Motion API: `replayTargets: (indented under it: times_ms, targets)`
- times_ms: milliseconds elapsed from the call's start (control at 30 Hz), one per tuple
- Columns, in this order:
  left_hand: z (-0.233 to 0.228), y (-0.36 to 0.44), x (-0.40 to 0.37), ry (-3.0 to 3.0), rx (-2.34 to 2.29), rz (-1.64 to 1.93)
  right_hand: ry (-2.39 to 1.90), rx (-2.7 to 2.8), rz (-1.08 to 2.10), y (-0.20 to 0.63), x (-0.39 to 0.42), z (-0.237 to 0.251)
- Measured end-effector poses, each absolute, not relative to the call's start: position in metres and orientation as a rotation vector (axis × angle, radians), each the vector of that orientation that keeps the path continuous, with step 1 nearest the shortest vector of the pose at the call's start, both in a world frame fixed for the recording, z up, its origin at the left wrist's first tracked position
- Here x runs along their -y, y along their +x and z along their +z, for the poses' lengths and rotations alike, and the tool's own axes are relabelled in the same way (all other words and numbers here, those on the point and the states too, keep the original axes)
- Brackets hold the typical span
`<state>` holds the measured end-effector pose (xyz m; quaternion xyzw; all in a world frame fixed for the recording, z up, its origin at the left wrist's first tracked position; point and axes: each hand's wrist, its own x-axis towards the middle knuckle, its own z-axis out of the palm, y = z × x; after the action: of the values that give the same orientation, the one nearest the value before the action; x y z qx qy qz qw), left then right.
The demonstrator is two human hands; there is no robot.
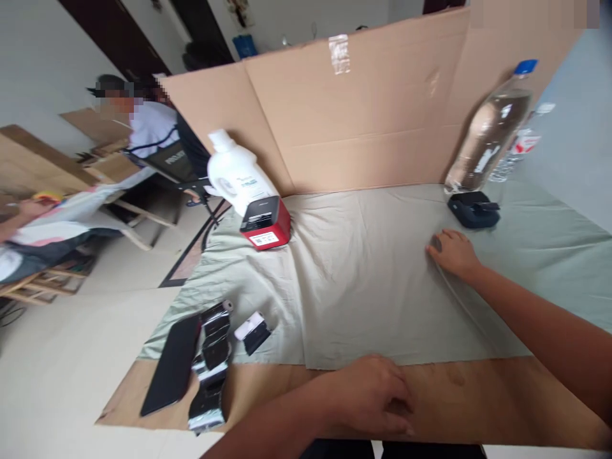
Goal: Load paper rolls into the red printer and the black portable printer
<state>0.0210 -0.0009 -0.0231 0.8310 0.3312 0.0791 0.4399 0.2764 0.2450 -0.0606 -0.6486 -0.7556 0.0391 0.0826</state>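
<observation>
A white detergent bottle [238, 172] is stood at the back left, just behind a red and black box [266, 223]. A clear water bottle [492, 131] with a blue cap is leaned against the cardboard screen [363, 108], above a dark case [473, 209]. At the front left, a black phone [172, 364] is laid beside crumpled black wrapping [211, 363]. A seated person [148, 127] is seen beyond.

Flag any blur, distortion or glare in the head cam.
Head view: wide-angle tilt, the cardboard backdrop and clear bottle lean; soft, even light with faint shadows; slight motion blur on the left hand; mild glare on the bottle.
</observation>
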Motion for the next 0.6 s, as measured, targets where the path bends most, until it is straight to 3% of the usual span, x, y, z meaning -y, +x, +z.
replayTargets:
  times_ms: [67,133,300,433,600]
  targets:
    - [-0.007,-0.008,-0.020,1.918,-1.007,0.198,-1.693,2.434,0.164,0.263,-0.212,-0.073]
    - [0.018,-0.053,-0.058,1.787,-1.596,0.402,-1.493,2.540,0.198,0.254,-0.180,-0.083]
    - [0.071,-0.174,-0.170,1.312,-2.684,0.707,-1.426,2.522,0.112,0.243,-0.138,-0.092]
    - [0.064,-0.211,-0.209,0.911,-2.682,0.651,-1.441,2.489,0.105,0.239,-0.139,-0.091]
    - [0.049,-0.200,-0.205,0.869,-2.725,0.599,-1.446,2.456,0.170,0.239,-0.139,-0.089]
